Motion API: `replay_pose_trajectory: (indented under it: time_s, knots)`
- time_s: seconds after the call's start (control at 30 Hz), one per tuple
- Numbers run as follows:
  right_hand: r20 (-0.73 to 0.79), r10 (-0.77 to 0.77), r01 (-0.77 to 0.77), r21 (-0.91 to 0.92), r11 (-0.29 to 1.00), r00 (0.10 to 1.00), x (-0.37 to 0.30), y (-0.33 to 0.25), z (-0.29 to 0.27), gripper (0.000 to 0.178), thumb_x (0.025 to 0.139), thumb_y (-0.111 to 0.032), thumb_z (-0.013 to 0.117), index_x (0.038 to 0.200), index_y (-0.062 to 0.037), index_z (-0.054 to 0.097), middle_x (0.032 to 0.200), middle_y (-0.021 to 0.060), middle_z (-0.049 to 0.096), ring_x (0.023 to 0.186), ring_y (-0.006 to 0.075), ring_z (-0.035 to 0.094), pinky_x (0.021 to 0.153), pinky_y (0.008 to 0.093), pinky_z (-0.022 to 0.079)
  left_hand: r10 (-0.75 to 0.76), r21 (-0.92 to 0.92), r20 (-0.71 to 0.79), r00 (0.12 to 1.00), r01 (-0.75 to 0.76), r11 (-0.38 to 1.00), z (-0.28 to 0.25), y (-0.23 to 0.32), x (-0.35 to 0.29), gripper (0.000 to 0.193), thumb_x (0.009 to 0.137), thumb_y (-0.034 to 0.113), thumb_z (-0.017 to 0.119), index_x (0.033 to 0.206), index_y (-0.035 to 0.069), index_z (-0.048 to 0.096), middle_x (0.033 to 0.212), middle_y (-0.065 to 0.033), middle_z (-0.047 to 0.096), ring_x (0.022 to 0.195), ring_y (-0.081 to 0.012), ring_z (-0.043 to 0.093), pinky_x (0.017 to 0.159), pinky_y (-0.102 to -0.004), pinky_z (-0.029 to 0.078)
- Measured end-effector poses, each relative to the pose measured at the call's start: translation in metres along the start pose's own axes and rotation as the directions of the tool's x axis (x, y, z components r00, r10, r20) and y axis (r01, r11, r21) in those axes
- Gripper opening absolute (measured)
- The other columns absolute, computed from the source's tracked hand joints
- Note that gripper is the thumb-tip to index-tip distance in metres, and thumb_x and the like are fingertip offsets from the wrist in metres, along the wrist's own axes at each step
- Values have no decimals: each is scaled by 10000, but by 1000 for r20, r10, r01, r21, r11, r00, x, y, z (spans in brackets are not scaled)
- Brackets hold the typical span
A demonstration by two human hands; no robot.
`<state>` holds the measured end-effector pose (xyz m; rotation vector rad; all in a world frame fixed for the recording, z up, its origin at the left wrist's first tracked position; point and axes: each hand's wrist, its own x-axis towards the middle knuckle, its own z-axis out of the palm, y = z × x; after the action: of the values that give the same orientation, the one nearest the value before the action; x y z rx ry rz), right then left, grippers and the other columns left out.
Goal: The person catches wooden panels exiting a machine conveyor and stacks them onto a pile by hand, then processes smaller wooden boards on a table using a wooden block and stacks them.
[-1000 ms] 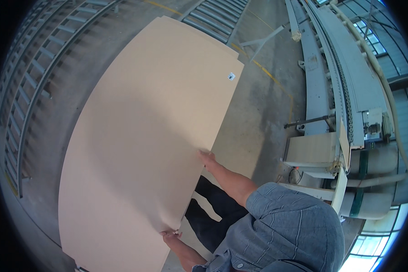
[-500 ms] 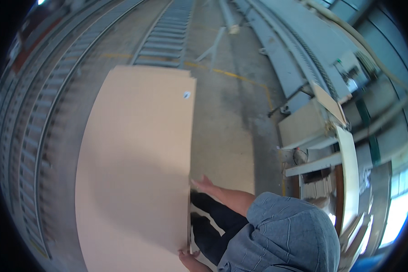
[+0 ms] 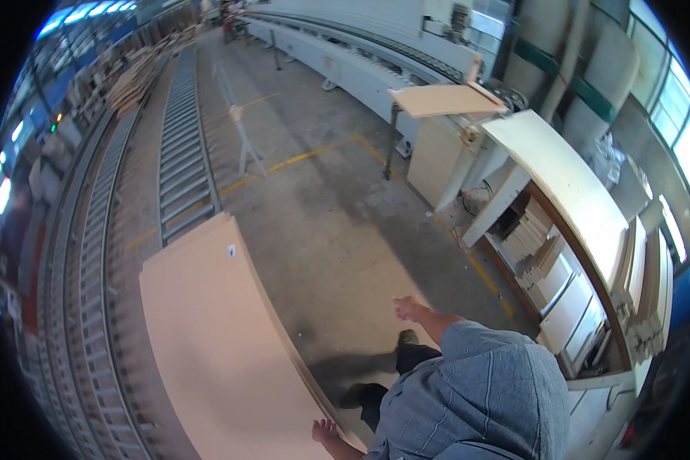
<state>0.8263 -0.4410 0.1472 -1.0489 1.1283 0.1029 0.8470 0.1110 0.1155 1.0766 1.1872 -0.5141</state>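
A stack of large, flat tan boards (image 3: 215, 345) lies at the left, with a small white label on its top board near the far corner. My left hand (image 3: 326, 431) rests on the top board near its right edge, fingers spread, holding nothing. Out over the floor, to the right of the boards, my right hand (image 3: 408, 308) hangs in the air. Its fingers look loosely apart, though they are small and a little blurred, and nothing shows in them. My legs and shoes are beside the stack's right edge.
Roller conveyors (image 3: 184, 146) run away beyond and left of the boards. A metal stand (image 3: 245, 146) is on the floor ahead. At the right are a white-topped bench (image 3: 567, 184) with offcuts beneath and a long machine (image 3: 337, 57) with a tan panel (image 3: 445, 100) at its near end.
The view has swung right, bringing the bench more into sight. My right hand has come away from the board's edge. My left hand has moved from the edge onto the top face.
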Motion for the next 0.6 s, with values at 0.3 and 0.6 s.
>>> replay_pose_trajectory:
  time_s: [0.3,0.6]
  knots:
    - [-95,-264,279,415,866,960,50,-152,-163,559,862,-520,661,1109,-30,551,970,132,600,687,225,584,605,373,496,-70,41,987,144,192,981,181,-21,-11,345,962,330,528,1136,31,537,1080,-97,597,891,-298,606,707,-436,509]
    - [-156,-419,420,612,670,895,30,-382,-205,655,852,-530,663,1258,-49,482,1102,110,584,880,184,579,750,356,514,-160,510,818,552,-568,646,427,-25,-20,498,961,415,535,1229,-1,483,1189,-135,596,992,-316,616,778,-461,514]
